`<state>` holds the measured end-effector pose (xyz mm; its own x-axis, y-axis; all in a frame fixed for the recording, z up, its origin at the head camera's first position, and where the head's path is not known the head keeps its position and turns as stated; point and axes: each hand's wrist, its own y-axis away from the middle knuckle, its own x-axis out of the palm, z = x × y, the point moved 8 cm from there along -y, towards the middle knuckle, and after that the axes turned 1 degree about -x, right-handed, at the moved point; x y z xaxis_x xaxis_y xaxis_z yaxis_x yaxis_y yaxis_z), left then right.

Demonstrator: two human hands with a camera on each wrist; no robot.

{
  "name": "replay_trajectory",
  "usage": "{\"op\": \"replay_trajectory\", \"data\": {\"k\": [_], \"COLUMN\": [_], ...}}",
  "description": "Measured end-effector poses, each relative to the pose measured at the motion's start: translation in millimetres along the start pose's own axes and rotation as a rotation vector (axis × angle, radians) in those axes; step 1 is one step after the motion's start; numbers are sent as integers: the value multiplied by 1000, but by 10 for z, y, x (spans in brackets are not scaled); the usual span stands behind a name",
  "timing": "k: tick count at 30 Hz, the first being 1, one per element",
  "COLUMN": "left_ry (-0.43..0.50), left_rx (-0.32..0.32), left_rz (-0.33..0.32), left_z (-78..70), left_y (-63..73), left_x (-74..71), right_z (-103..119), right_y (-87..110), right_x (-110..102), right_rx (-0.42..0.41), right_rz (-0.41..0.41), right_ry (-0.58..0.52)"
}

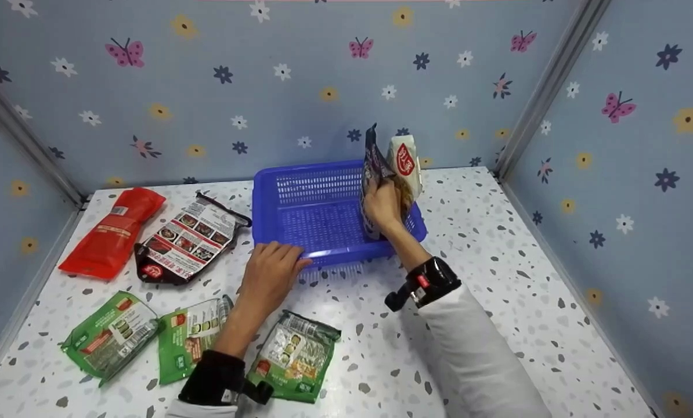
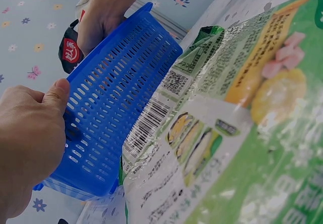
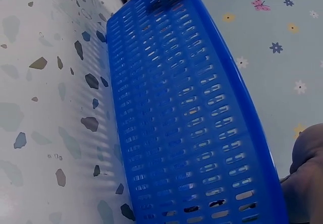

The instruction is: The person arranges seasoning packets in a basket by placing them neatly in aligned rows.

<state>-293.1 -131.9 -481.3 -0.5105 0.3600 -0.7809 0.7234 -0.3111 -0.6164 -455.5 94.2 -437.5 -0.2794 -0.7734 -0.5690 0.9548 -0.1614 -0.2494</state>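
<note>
A blue plastic basket (image 1: 346, 253) with slotted walls stands near the back wall. At its right end my right hand (image 1: 383, 204) reaches inside and grips a dark food bag (image 1: 372, 162), which stands upright. Just to the right, a white food bag (image 1: 405, 159) with a red logo leans in the same end and rises above the rim. My left hand (image 1: 271, 273) holds the front rim near the left corner; in the left wrist view its thumb lies against the outer side of the basket (image 2: 108, 108). The right hand's fingertips are hidden behind the bag.
Left of the basket lie a red bag (image 1: 111, 235) and a black-edged bag (image 1: 190, 238) with printed food pictures. Nearer are green packs: one far left (image 1: 114, 334), one beside my left forearm (image 1: 178, 342), one right of it (image 1: 295, 357). Patterned walls enclose the speckled table (image 1: 497, 325).
</note>
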Motion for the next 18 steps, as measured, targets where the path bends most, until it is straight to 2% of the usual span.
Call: {"op": "replay_trajectory", "data": {"k": [8, 18], "left_ry": [9, -16], "left_rx": [-14, 22], "left_rz": [20, -39], "left_z": [14, -10], "left_y": [0, -1], "left_x": [16, -26], "right_z": [-27, -68], "right_y": [36, 64], "right_x": [-20, -31], "right_rx": [10, 55], "right_rz": [-3, -11], "right_ry": [-35, -68]}}
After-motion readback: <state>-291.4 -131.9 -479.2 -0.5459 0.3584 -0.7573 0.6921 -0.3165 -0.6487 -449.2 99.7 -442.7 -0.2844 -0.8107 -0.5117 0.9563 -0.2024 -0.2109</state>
